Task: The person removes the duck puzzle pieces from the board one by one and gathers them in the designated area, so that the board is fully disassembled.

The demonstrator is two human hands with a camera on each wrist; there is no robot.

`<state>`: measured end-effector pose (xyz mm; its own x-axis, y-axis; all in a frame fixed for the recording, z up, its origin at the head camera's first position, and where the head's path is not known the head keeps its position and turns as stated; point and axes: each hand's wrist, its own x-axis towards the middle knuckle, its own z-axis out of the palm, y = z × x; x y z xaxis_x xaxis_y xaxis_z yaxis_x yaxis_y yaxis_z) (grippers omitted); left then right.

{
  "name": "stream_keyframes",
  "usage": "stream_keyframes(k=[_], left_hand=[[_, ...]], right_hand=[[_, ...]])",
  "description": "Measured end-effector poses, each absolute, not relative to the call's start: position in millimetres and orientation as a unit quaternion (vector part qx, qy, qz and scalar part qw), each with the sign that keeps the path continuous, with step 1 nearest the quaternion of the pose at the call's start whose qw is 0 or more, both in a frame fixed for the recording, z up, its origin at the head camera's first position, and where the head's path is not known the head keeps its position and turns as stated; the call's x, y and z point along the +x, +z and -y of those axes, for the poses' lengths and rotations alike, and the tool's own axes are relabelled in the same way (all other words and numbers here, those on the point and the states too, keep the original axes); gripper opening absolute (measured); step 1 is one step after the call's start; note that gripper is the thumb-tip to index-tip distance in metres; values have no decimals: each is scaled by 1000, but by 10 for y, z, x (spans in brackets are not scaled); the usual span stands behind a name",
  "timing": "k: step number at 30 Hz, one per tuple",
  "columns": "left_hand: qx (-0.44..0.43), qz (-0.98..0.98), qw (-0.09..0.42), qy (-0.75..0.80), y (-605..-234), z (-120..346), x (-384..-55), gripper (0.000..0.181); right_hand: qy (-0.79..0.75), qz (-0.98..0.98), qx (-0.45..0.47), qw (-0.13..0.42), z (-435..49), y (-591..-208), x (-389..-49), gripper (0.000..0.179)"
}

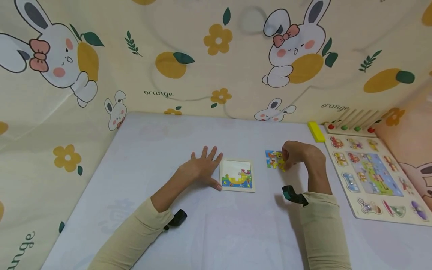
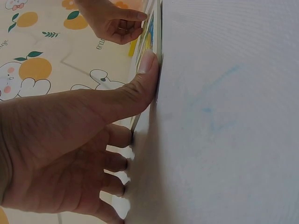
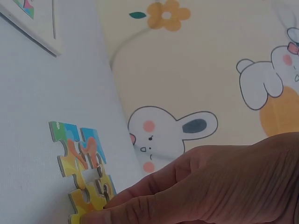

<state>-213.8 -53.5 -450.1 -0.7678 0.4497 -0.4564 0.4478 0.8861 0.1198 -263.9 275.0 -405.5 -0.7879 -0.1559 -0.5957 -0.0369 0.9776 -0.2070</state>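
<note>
In the head view, we see the left hand (image 1: 201, 168) with its fingers straight and spread, the thumb at the edge of the square tray (image 1: 239, 189) just to its right; we take this as steadying. The right hand (image 1: 294, 154) curls over puzzle pieces (image 1: 278, 158) at its left, seemingly grouped there for easy reach. The tray's fitted pieces (image 1: 237, 183) fill its nearer part. Right of that hand lies a picture board (image 1: 354, 204); beyond it sits a smooth yellow block (image 1: 316, 132).

In the left wrist view, we find the thumb tip against the tray's thin, straight rim, probably bracing it, above a pale tabletop (image 2: 224, 154) with faint bluish marks.

In the right wrist view, thumb and fingers come close around the pieces' near end; we cannot tell whether they pinch one. The pieces look thin and stiff, brightly printed, with rounded knobs and notches.
</note>
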Motion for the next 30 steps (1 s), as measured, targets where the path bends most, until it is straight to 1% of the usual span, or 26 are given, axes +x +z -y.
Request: stream_keyframes(k=[17,25,30], left_hand=[[231,-940,251,7,-4474,542,-2129,119],[230,-940,254,10,-4491,544,-2131,118],[232,-940,250,10,-4480,539,-2126,118]], right_hand=[[-97,-938,-66,326,-2776,-4031,-2650,26],[-103,-936,-99,321,-2728,-3903,-2606,29],[-102,-938,-137,301,-2624,-3808,-2541,25]])
